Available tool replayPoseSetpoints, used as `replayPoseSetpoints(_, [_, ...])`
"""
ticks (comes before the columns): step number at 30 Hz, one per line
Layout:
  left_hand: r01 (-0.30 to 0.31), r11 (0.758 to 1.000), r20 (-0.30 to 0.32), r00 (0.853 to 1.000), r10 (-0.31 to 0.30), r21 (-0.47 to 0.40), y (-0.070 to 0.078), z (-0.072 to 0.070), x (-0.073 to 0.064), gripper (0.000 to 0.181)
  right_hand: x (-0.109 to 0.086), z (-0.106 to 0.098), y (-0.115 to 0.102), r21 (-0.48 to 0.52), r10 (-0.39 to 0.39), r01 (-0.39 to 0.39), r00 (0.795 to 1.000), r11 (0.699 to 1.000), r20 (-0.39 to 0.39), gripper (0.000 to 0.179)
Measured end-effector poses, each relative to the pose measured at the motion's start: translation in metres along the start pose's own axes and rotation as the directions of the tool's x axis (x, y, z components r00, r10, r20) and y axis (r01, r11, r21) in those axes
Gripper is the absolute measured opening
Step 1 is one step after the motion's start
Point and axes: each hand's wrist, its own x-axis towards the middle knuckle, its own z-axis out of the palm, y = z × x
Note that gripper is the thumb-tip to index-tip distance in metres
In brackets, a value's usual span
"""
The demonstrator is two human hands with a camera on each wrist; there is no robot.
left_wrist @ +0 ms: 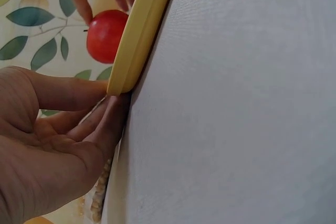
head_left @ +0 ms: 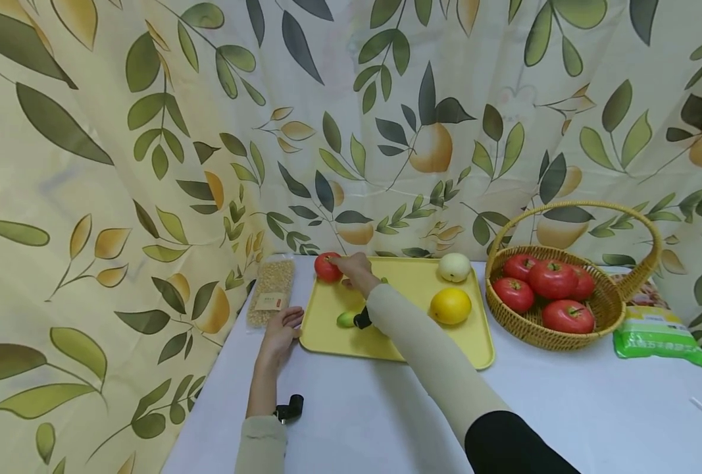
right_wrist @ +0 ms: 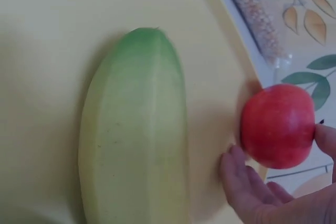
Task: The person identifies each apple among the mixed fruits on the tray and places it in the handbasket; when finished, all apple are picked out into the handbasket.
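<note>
In the head view, a yellow tray (head_left: 404,283) lies on the white table. My right hand (head_left: 358,271) reaches across it and holds a red apple (head_left: 327,268) at the back left corner. The right wrist view shows the thumb by the apple's (right_wrist: 278,127) stem and the other fingers low beside it. At the front left corner, my left hand (head_left: 281,336) grips the tray rim (left_wrist: 137,35), thumb above and fingers below. A long pale-green vegetable (right_wrist: 139,129) lies on the tray, partly hidden by my right wrist in the head view.
On the tray's right side sit a pale round fruit (head_left: 454,267) and a yellow round fruit (head_left: 451,305). A wicker basket (head_left: 564,339) of several red fruits stands to the right, beside a green packet (head_left: 658,336). Left of the tray lies a clear bag of beige grains (head_left: 272,280). A leaf-patterned curtain (head_left: 351,131) hangs behind.
</note>
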Motion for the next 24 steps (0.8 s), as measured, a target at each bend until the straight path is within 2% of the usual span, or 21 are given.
replayPoseSetpoints(4, [0.008,1.0,-0.004,1.0,-0.008,0.0,0.003,0.0,-0.001,0.062,0.003,0.002,0.002,0.032,0.016,-0.016,1.0,0.999,0.024,0.07])
replayPoseSetpoints(9, [0.003,1.0,0.006,1.0,-0.003,0.008,0.007,0.003,-0.004,0.062,0.011,0.0,0.002,0.206,0.056,-0.079,0.992,0.975,0.116,0.072])
replayPoseSetpoints(11, [0.003,1.0,0.012,1.0,-0.003,0.008,0.008,0.004,-0.004,0.062,0.013,-0.002,0.001,0.276,0.051,-0.1,0.983,0.956,0.179,0.069])
replayPoseSetpoints(15, [0.005,1.0,0.011,1.0,-0.005,0.009,0.009,0.004,-0.004,0.062,0.007,-0.006,-0.003,0.339,0.009,-0.109,0.959,0.934,0.284,0.062])
replayPoseSetpoints(18, [0.009,1.0,0.01,1.0,-0.009,0.008,0.007,0.002,-0.003,0.062,0.0,-0.004,-0.004,0.355,-0.019,-0.091,0.955,0.93,0.295,0.063])
replayPoseSetpoints(24, [0.006,1.0,-0.006,1.0,-0.006,0.024,0.005,0.001,-0.001,0.061,-0.009,-0.004,-0.01,0.365,-0.063,-0.05,0.955,0.93,0.29,0.079])
